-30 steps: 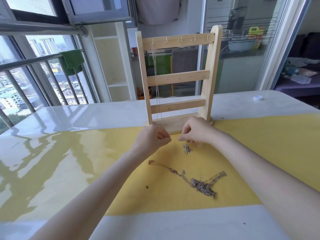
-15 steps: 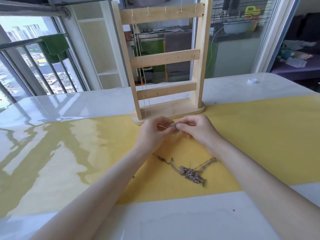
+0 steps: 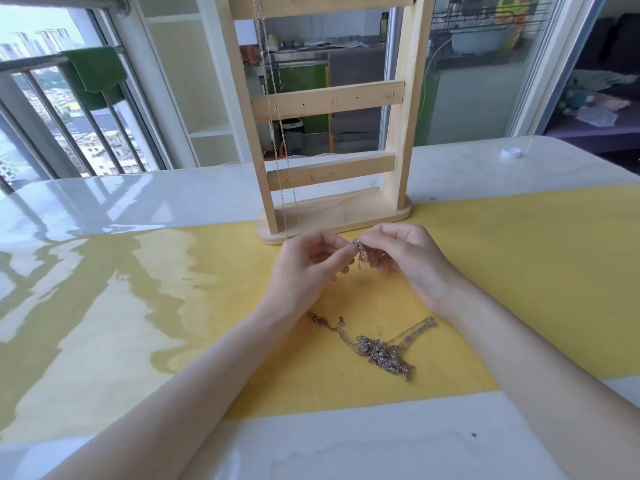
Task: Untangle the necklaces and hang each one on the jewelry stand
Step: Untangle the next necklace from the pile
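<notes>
Left hand and right hand pinching small chain clump, jewelry stand behind

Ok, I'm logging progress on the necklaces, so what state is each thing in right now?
Left hand: pinching the small chain clump.
Right hand: pinching the same clump.
Small chain clump: lifted off the mat, bunched between both hands.
Tangled necklaces: lying knotted on the yellow mat, untouched.
Hung necklace: draped down the stand's left side.
Jewelry stand: upright, other visible hooks bare.
</notes>
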Demonstrator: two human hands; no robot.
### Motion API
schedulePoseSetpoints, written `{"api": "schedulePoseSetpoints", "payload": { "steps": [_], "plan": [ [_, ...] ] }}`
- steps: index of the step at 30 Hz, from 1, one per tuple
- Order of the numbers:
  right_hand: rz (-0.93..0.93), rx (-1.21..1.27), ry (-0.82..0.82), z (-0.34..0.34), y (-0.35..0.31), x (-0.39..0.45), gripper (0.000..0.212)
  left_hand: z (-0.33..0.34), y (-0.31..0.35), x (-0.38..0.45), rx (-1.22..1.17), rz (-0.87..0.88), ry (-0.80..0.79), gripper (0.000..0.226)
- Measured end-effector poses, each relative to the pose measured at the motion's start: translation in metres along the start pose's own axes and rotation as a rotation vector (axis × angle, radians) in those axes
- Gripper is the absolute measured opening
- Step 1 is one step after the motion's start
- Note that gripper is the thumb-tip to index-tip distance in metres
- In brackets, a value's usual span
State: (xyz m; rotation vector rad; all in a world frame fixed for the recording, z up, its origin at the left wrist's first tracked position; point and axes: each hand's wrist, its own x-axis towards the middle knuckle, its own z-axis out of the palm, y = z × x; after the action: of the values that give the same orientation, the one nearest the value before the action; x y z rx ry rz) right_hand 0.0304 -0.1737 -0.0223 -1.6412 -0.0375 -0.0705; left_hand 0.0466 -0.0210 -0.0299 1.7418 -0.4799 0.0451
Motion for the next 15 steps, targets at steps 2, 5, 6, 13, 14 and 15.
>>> {"api": "schedulePoseSetpoints", "payload": {
  "steps": [2,5,6,13,14,15],
  "plan": [
    [-0.012,0.025,-0.006,-0.0016,0.001,0.0009,0.02,-0.0012,0.0013,-0.0012,-0.035,0.0,-0.013,0.012],
    [-0.04,0.002,-0.034,-0.0004,0.0011,0.0003,0.015,-0.0026,0.0023,-0.0025,-0.046,0.005,-0.006,0.014],
    [-0.051,-0.017,-0.047,0.0001,0.001,0.0,0.013,-0.0031,0.003,-0.003,-0.042,0.005,-0.003,0.015],
    [-0.002,0.187,-0.088,-0.0075,0.0021,0.0008,0.009,-0.0062,0.0076,-0.0065,-0.33,-0.176,-0.164,0.012],
    [-0.006,0.184,-0.089,-0.0075,0.0022,0.0011,0.009,-0.0066,0.0074,-0.006,-0.345,-0.191,-0.17,0.011],
    [-0.01,0.17,-0.088,-0.007,0.0021,0.0013,0.01,-0.0068,0.0071,-0.0051,-0.346,-0.199,-0.162,0.01]
  ]
}}
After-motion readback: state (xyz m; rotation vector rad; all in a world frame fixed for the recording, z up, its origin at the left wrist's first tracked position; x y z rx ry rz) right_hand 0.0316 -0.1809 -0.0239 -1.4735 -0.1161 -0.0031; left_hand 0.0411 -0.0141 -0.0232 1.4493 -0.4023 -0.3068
